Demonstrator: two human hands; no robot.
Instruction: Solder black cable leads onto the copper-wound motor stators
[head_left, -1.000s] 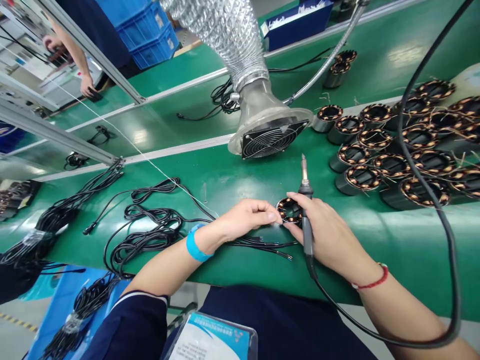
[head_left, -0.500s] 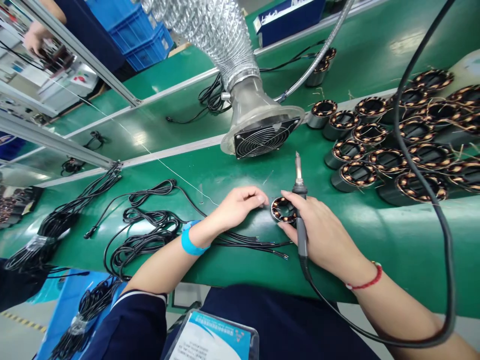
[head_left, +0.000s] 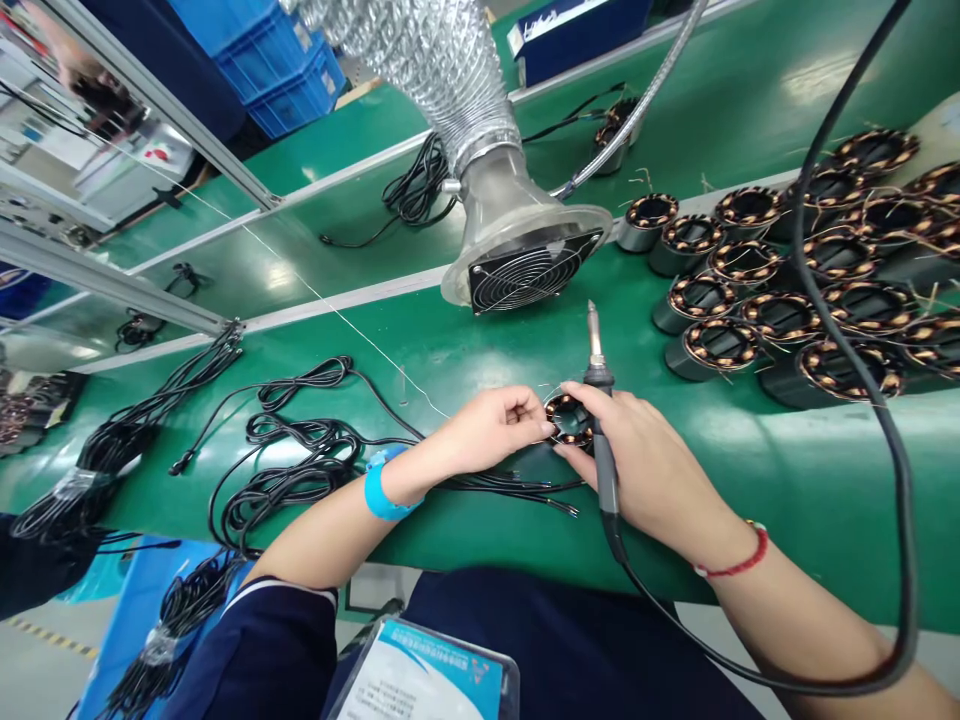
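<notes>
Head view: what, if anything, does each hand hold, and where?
Right hand: the iron by its handle, the ring by its outer side. Left hand: fingers at the ring's edge; grip unclear.

Green tabletop; turquoise wristband; red bracelet; copper-black coils.

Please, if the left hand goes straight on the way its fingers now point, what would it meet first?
Most likely the copper-wound ring held by the right hand. The left hand's fingertips look right at its edge, perhaps touching; the depth is unclear. Beyond it is the soldering iron.
</notes>
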